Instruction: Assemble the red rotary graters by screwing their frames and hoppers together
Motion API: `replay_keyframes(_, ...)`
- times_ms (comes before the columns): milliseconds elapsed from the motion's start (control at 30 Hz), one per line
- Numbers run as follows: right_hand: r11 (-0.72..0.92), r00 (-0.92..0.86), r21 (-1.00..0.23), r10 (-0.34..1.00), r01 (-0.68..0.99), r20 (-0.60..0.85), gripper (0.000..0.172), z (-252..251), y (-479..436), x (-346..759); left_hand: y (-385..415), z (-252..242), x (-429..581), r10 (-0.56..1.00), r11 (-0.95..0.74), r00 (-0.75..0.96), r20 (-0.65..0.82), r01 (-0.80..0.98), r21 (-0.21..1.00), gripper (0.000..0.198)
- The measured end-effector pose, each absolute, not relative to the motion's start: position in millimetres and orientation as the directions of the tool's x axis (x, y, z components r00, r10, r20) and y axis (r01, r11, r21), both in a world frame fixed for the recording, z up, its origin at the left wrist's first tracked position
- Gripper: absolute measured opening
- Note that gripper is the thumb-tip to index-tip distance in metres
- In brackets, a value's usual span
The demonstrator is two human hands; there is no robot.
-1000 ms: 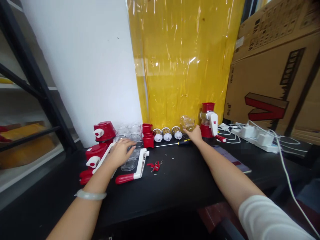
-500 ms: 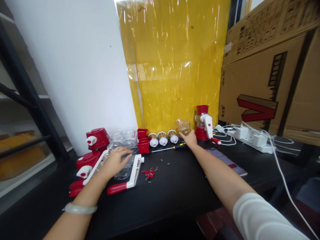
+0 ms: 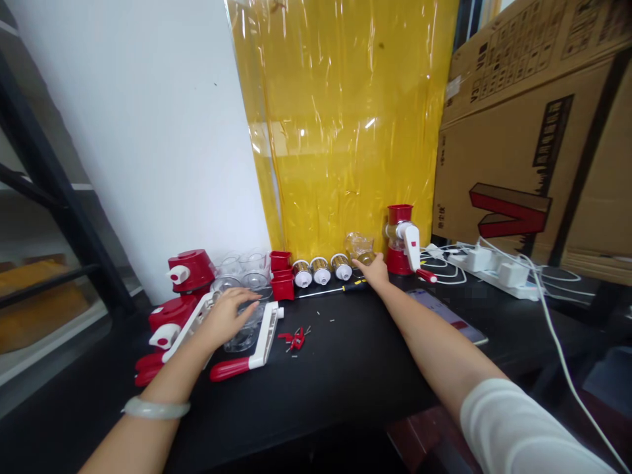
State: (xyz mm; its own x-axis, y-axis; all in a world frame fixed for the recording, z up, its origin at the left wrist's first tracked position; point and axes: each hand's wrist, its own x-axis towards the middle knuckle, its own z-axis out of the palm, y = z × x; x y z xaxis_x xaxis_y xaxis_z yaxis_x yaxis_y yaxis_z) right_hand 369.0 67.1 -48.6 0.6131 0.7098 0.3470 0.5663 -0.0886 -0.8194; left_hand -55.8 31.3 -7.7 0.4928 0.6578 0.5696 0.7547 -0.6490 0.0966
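Observation:
My left hand [image 3: 231, 317] hovers over or rests on a clear plastic part [image 3: 243, 339], its fingers stretched and the thumb apart; whether it touches is hidden. To its right lies a white crank handle [image 3: 264, 334] with a red grip. At the back, my right hand [image 3: 374, 271] is closed on a clear plastic housing [image 3: 359, 245] standing by the yellow sheet. Left of that hand are several metal grater drums [image 3: 320, 270] with white ends. A screwdriver [image 3: 351, 287] with a black and yellow handle lies in front of them. An assembled red and white rotary grater [image 3: 401, 240] stands to the right.
Red grater bases [image 3: 190, 273], clear housings [image 3: 254, 263] and red hoppers [image 3: 282, 286] stand at the left back. Small red pieces [image 3: 297, 339] lie mid-table. On the right are a tablet-like device [image 3: 447, 316], a power strip [image 3: 494, 270] with cables and a large cardboard box [image 3: 513, 145].
The view has shifted very slightly. Both hands keep nearly the same places, and the things on the table have not visibly moved.

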Motion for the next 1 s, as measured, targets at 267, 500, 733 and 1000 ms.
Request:
replay_keyframes(267, -0.138, 0.616, -0.824, 0.733, 0.550, 0.289, 0.083, -42, 61, 369, 30, -7, -55, 0.661, -0.654, 0.491, 0.567, 0.748, 0.115, 0.046)
replay_keyframes(500, -0.095, 0.586, -0.831, 0.752, 0.548, 0.301, 0.085, -46, 62, 368, 33, -9, -56, 0.645, -0.661, 0.483, 0.592, 0.741, 0.115, 0.043)
replay_keyframes(733, 0.173, 0.719, -0.795, 0.348, 0.581, 0.601, 0.066, 1, 58, 380, 33, -7, -56, 0.636, -0.671, 0.463, 0.617, 0.727, 0.147, 0.041)
replay_keyframes(1000, -0.117, 0.609, -0.608, 0.325, 0.785, 0.723, 0.072, 68, 54, 463, 29, -5, -52, 0.633, -0.668, 0.422, 0.648, 0.721, 0.183, 0.046)
